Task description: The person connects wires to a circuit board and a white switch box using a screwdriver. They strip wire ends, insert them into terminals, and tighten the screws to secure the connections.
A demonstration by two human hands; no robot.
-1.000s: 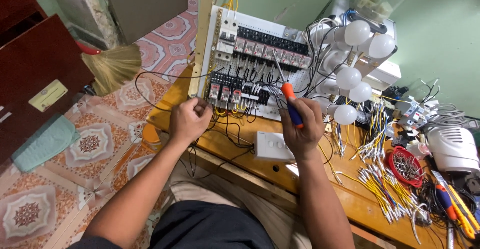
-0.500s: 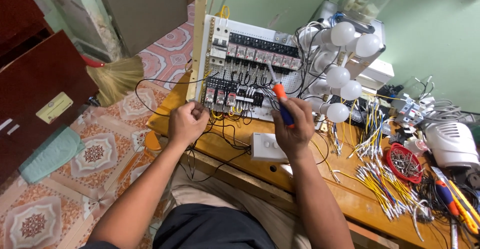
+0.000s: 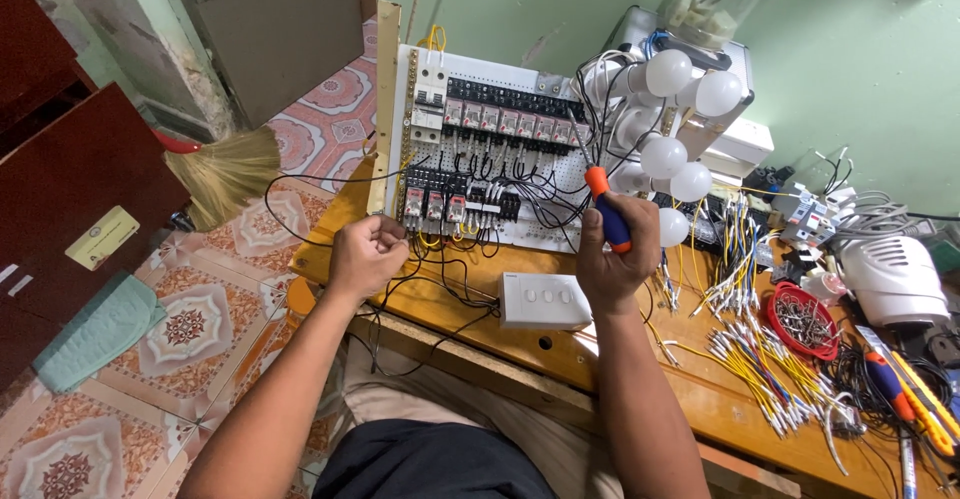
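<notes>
A white electrical panel with rows of black relays and breakers leans upright at the back of a wooden table. My right hand is shut on a screwdriver with an orange and blue handle, its tip pointing up toward the panel's wiring. My left hand is closed around thin black wires that hang from the panel's lower left. A white switch plate lies on the table between my hands.
Several white bulbs hang on wires right of the panel. Bundles of yellow and white wire pieces, a red tray of small metal parts, a white device and hand tools fill the table's right. A broom and red cabinet stand left.
My right hand has drawn the screwdriver slightly back from the panel and turned it more upright. My left hand keeps its hold on the black wires.
</notes>
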